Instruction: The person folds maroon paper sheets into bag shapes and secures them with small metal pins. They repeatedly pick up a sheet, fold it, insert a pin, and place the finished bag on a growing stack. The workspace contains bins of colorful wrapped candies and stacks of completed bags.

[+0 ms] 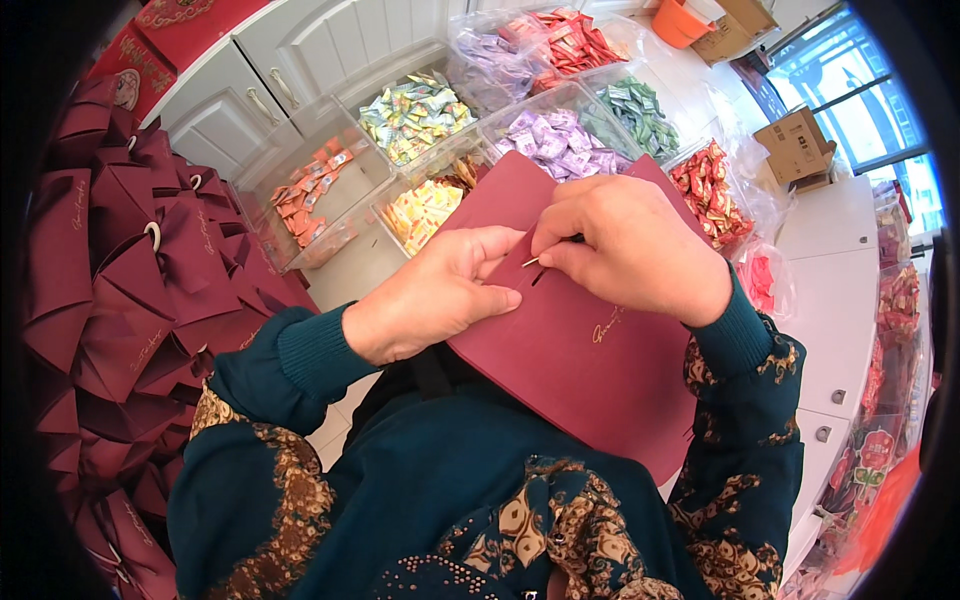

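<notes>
A flat maroon gift box blank (590, 385) with gold script and a small dark slit lies tilted before my body. My left hand (430, 295) grips its left edge, with the thumb on the face beside the slit and the fingers partly hidden behind. Above the slit, my right hand (635, 245) is closed in a pinch. A thin pale tip, apparently a cord end (531, 263), sticks out from its fingertips; the rest of it is hidden.
Many folded maroon gift boxes (190, 270), some with white loop handles, are heaped at the left. Beyond my hands, clear bins hold orange sachets (310, 190), green-yellow packets (418, 115), purple packets (560, 145) and red packets (712, 190). Cardboard boxes (795, 148) stand far right.
</notes>
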A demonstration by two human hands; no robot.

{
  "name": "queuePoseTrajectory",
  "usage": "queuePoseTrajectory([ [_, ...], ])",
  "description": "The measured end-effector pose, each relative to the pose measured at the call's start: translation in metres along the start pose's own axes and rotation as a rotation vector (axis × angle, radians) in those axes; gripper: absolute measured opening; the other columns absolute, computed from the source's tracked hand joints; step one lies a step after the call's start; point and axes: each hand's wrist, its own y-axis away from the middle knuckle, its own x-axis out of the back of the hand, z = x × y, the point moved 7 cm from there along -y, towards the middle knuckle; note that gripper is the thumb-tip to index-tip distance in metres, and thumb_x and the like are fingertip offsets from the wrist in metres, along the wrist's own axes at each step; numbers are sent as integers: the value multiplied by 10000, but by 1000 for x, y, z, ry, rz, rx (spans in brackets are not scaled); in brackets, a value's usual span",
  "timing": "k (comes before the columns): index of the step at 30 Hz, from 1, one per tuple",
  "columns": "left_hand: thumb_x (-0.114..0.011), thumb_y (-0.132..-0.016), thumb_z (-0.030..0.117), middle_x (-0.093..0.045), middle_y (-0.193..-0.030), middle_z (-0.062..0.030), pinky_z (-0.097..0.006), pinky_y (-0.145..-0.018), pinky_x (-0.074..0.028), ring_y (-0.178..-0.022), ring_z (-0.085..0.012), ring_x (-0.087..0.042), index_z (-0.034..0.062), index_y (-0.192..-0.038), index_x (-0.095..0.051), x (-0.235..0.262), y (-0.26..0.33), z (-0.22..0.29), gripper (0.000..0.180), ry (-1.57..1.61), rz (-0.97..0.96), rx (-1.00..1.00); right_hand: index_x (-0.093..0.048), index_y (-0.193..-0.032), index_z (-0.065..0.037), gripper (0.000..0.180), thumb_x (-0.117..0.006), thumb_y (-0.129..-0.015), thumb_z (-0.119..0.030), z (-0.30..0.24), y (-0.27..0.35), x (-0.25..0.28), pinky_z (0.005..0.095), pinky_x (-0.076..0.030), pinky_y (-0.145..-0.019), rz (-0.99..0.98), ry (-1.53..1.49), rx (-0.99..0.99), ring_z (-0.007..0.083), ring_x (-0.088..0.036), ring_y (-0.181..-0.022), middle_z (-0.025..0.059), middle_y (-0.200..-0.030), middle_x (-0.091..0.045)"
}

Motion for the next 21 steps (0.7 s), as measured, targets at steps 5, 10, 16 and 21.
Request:
queuePoseTrajectory([
  [5, -499, -891, -107, -561, -1299, -62, -289, -1034, -448, -1210, -136, -545, -20, -1324, -471, 3, -2, -4, 442, -23, -9, -7, -689, -773, -85, 52, -682, -724, -99, -26, 0, -6, 386, -516, -684, 26, 287, 56, 288, -646, -794, 71, -784, -644],
  [10, -497, -908, -101, -556, -1313, -70, -290, -1038, -450, -1213, -144, -547, -21, -1341, -455, 5, -3, -4, 442, 87, -35, -10, -697, -762, -96, 63, -643, -733, -112, -16, 0, 2, 411, -529, -666, 45, 153, 91, 303, -662, -783, 91, -782, -658],
  [16, -506, -913, -94, -521, -1379, -101, -294, -1036, -463, -1230, -157, -546, -37, -1392, -408, 5, -4, -7, 492, 100, -48, 38, -726, -837, -85, 110, -651, -766, -122, 2, -3, -6, 432, -526, -694, -46, -5, -27, 324, -667, -797, 104, -779, -685],
  [21, -516, -913, -90, -532, -1367, -89, -286, -1036, -457, -1214, -151, -556, -30, -1389, -418, 4, -4, -10, 490, 115, -36, 34, -721, -791, -85, 88, -658, -733, -106, -4, -6, -4, 447, -519, -670, -79, 59, 45, 320, -664, -783, 108, -774, -678],
])
